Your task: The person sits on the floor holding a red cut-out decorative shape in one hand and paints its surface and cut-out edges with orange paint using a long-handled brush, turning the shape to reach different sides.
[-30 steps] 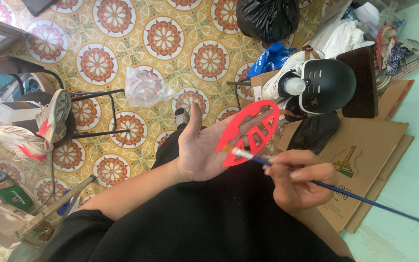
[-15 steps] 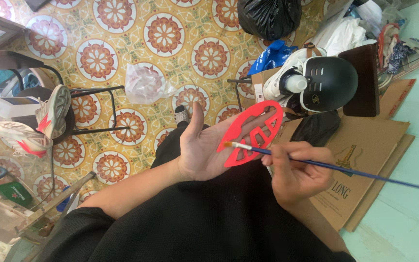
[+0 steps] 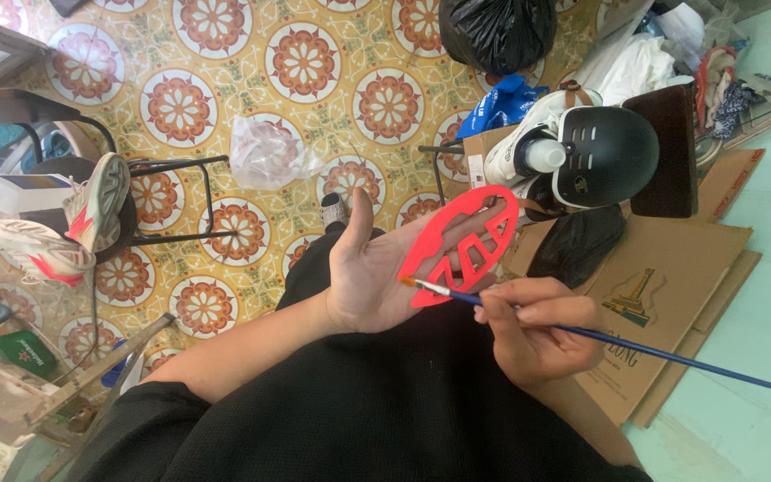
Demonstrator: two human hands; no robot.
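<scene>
Red cut-out shape (image 3: 461, 245), flat and leaf-like with open slots, lies across the open palm and fingers of the left hand (image 3: 372, 272), held up over the person's lap above the patterned tile floor (image 3: 225, 54). The left grip is wide open: palm up, thumb raised, the piece resting on it rather than pinched. The right hand (image 3: 533, 335) is closed around the blue handle of a long paintbrush (image 3: 600, 336), fingers tight near the lower third of the shaft.

Change noted against the earlier views: the brush tip was sitting on the middle of the red face, near the slots; it is now at the lower edge of the piece, touching or just short of the rim. The red piece itself sits at much the same tilt in the palm, and the left hand has barely shifted. My reading is that the stroke has travelled down the surface to its border, so work on that end of the piece is in hand.

Surroundings: a black helmet (image 3: 604, 156) and flattened cardboard (image 3: 671, 268) to the right, sneakers (image 3: 64, 228) by a black metal stool (image 3: 171, 201) to the left.
</scene>
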